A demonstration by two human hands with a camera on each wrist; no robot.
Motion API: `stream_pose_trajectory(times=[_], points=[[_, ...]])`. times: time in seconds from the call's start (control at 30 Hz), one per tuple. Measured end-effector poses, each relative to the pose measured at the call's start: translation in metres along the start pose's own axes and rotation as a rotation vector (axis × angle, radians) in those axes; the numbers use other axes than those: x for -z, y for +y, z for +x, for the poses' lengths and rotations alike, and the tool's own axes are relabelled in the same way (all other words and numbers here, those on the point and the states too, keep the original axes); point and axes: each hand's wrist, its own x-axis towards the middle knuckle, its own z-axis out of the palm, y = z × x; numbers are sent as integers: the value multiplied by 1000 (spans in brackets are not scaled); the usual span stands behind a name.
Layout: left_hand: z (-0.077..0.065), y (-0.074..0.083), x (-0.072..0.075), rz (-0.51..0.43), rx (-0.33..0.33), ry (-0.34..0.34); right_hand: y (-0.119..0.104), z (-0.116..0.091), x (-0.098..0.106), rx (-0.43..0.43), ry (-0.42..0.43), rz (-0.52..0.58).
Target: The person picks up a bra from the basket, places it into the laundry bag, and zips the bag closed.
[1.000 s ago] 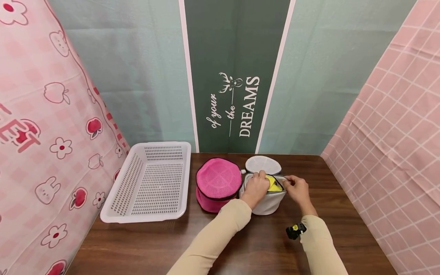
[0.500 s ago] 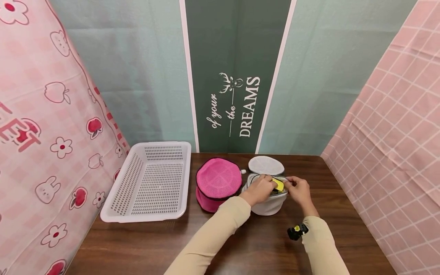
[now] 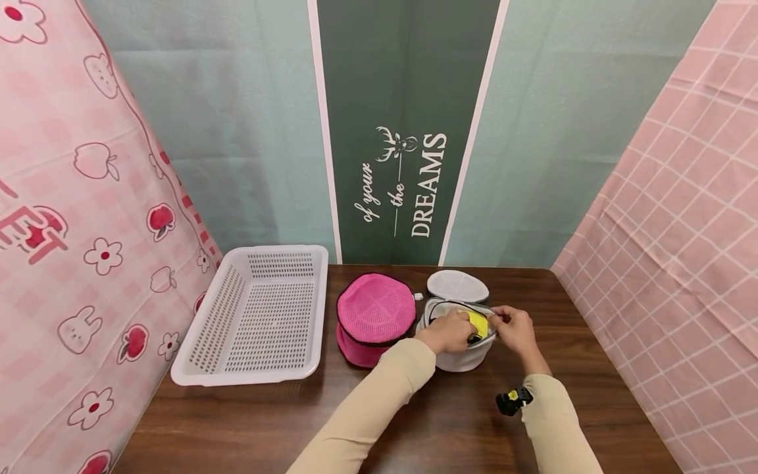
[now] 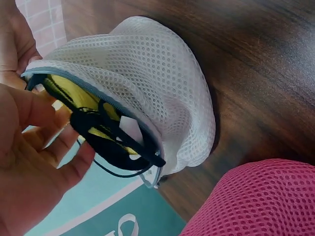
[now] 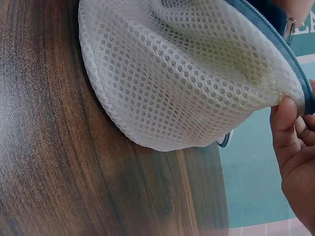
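A white mesh laundry bag with a grey zipped rim stands on the table, its round lid folded back behind it. Inside its mouth lies a yellow and black cloth item with black straps and a white tag; its exact kind is unclear. My left hand reaches into the mouth, spread fingers touching the cloth item. Part of those fingers is hidden inside the bag. On the right side, my right hand pinches the bag's rim between thumb and fingers.
Just left of the white bag stands a pink mesh bag with its lid on top. A white slotted plastic basket sits farther left on the brown wooden table. Cloth hangings stand behind and at both sides.
My left hand has moved lower at the bag's mouth, and the yellow cloth shows beyond its fingers. The bag and lid shifted slightly right, then stayed. My right hand keeps its hold on the rim.
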Motion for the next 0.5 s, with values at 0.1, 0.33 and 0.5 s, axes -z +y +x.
stream_pose_trajectory(times=[0.1, 0.33, 0.5], points=[[0, 2, -4, 2, 39, -55, -2, -1, 0, 1, -7, 7], [0, 4, -11, -9, 99, -110, -4, -2, 2, -15, -38, 34], [1, 3, -12, -34, 85, -103, -4, -2, 3, -15, -45, 20]])
